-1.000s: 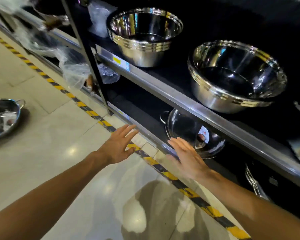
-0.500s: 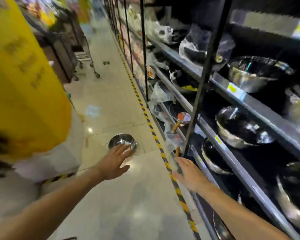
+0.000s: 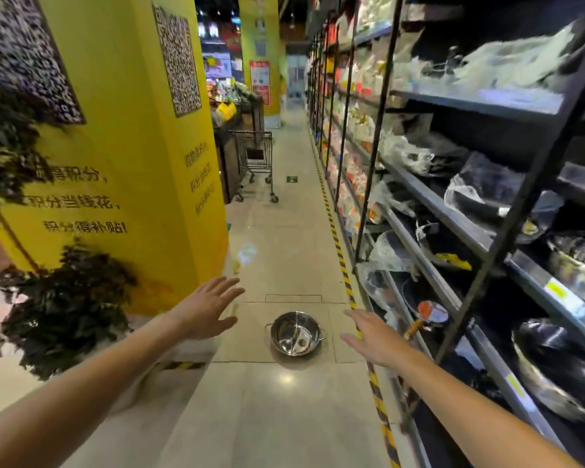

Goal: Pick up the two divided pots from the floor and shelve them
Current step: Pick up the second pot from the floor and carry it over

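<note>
A steel divided pot (image 3: 296, 333) with two small handles and a curved partition stands on the tiled floor, in the aisle ahead of me. My left hand (image 3: 206, 309) is stretched out to the pot's left, fingers spread and holding nothing. My right hand (image 3: 372, 336) is held out to the pot's right, palm down, also holding nothing. Both hands hover apart from the pot. Only one divided pot is in view on the floor.
A dark metal shelf rack (image 3: 480, 244) with steel bowls, pans and bagged cookware runs along the right. Yellow-black floor tape (image 3: 345, 275) edges it. A yellow pillar (image 3: 122, 157) with dark foliage stands left. A shopping cart (image 3: 255, 160) is parked farther down the aisle.
My view has swung from the shelf of steel bowls to look down the aisle. The pot on the floor now lies between my two outstretched hands.
</note>
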The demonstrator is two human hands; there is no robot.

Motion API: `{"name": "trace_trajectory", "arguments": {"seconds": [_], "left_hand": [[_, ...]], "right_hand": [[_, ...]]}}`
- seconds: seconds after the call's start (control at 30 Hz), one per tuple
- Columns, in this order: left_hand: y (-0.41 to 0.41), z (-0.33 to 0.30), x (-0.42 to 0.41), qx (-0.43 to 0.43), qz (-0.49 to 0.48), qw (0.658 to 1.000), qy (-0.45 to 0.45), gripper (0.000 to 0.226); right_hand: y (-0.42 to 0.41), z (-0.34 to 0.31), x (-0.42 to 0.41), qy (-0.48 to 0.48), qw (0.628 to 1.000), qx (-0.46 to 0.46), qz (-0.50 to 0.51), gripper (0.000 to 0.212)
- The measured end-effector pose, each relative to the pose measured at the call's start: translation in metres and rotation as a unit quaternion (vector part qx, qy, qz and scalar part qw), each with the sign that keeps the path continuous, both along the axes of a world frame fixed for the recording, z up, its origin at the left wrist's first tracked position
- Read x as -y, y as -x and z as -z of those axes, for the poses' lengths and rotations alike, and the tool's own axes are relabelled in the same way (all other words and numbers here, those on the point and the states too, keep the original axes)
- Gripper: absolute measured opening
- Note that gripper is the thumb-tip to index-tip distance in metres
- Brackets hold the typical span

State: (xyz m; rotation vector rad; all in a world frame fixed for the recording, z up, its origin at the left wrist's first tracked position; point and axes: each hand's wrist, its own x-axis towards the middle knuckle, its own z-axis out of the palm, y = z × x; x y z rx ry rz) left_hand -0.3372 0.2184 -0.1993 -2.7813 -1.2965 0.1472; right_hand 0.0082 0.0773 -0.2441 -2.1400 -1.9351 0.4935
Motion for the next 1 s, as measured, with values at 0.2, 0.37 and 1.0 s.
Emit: {"name": "trace_trajectory", "arguments": {"seconds": [0.2, 0.37, 1.0], "left_hand": [[0.018, 0.034, -0.066, 0.021, 0.009, 1.0, 0.015, 0.07], [0.005, 0.071, -0.11, 0.06, 0.008, 0.997, 0.039, 0.068], [-0.132, 0.211, -0.396, 0.09, -0.088, 0.976, 0.175, 0.074]], "right_hand": [[0.019, 0.004, -0.057, 0.033, 0.999, -0.022, 0.024, 0.065], [0.007, 0.023, -0.108, 0.051, 0.998, -0.028, 0.039, 0.066], [-0.148, 0.146, -0.427, 0.13, 0.982, -0.105, 0.09, 0.062]]}}
